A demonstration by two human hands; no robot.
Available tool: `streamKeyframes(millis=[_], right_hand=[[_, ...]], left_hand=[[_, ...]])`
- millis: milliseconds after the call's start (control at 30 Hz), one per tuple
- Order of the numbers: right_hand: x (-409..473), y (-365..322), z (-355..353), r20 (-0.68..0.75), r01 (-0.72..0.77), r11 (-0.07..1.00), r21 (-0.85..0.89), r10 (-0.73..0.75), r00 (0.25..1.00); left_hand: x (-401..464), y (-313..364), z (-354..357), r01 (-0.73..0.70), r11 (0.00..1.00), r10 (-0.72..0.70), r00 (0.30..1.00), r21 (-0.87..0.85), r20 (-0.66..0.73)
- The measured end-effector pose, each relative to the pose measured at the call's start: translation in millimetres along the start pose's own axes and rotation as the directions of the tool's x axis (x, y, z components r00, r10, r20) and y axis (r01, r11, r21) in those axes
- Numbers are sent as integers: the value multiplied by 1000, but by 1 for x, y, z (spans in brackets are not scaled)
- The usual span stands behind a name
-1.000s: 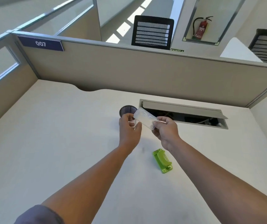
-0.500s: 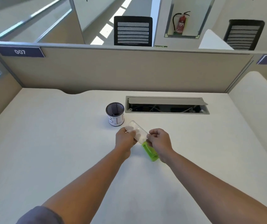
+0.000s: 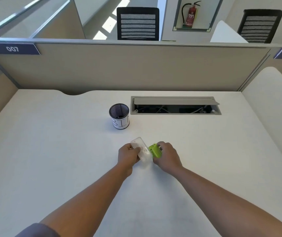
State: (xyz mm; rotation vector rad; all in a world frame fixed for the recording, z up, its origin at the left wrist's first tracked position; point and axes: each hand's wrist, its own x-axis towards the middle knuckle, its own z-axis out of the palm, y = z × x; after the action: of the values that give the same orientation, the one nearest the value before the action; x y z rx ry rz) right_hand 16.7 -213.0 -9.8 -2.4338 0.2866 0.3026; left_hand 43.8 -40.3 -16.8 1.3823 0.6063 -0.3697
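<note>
Head view: the counter carries a mesh pen cup beyond my hands. Left hand curls its fingers round a clear plastic case; right hand grips a green plastic piece touching it.

A mesh cup is stood on the bench beside an opened hatch. An extinguisher is seen beyond the partition.

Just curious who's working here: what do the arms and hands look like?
Bare arms, no gloves on the left hand or right hand, no watch or bracelet at the wrists. A dark grey-blue sleeve shows on the left upper arm at the bottom edge; the right arm is bare as far as it shows.
</note>
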Motion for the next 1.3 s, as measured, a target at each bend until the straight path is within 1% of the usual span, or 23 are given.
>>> streamKeyframes(millis=[133,200,267,333,467,533,633,700,867,1100,1300], right_hand=[[8,0,4,30,-12,999,-46,13,999],[12,0,5,49,-36,999,-18,37,998],[13,0,4,57,-71,995,75,67,996],[13,-2,2,61,-102,968,230,90,994],[9,-4,-4,87,-129,851,509,99,991],[7,-7,-7,108,-133,791,597,84,991],[5,-13,-9,134,-138,719,681,63,989],[4,-18,-9,150,-144,689,710,52,987],[3,-18,-9,171,-158,684,712,49,984],[1,-16,-9,146,-153,663,733,67,987],[0,-15,-11,148,-171,632,756,89,985]], left_hand=[[0,-6,-7,41,999,-41,999,12,8],[0,-7,-9,51,998,-52,999,20,6],[0,-8,-10,57,998,-58,998,30,4],[1,-8,-10,61,997,-61,998,42,9],[-2,-7,-9,58,997,-60,997,59,45],[-6,-5,-8,51,997,-55,996,56,76],[-10,-1,-5,49,997,-56,991,55,125],[-13,2,-3,55,997,-62,985,51,160],[-20,8,3,49,996,-64,975,73,211],[-25,13,8,8,994,-38,963,113,266],[-29,16,10,-6,996,-23,950,93,311]])
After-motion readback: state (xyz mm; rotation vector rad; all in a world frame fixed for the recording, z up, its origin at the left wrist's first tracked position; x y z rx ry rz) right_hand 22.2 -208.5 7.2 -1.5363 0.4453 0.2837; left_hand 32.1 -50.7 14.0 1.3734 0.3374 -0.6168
